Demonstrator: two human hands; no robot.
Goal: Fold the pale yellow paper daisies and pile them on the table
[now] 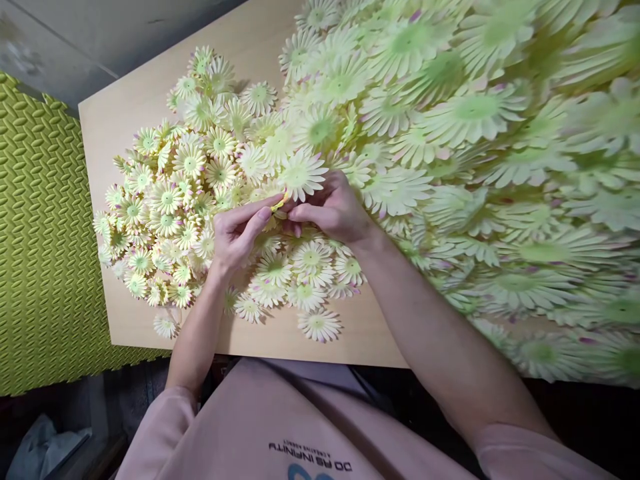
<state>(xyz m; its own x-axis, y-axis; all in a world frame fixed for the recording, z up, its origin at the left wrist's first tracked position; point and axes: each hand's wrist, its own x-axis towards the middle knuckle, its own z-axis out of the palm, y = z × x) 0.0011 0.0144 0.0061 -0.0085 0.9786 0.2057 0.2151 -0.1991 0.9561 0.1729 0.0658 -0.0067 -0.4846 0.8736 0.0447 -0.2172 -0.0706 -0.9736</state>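
Note:
Both hands meet above a pile of pale yellow-green artificial daisy heads [190, 200] on a light wooden table [115, 113]. My right hand [333, 210] pinches one daisy head [300, 175], holding it up by its underside. My left hand [240, 230] pinches a small yellow piece [279, 204] between thumb and forefinger, right against the base of that flower. The fingertips of the two hands nearly touch.
A much larger heap of the same daisies [500, 147] rises on the right, close to the camera and blurred. A green textured foam mat [40, 253] covers the floor to the left. The table's near edge runs just in front of my lap.

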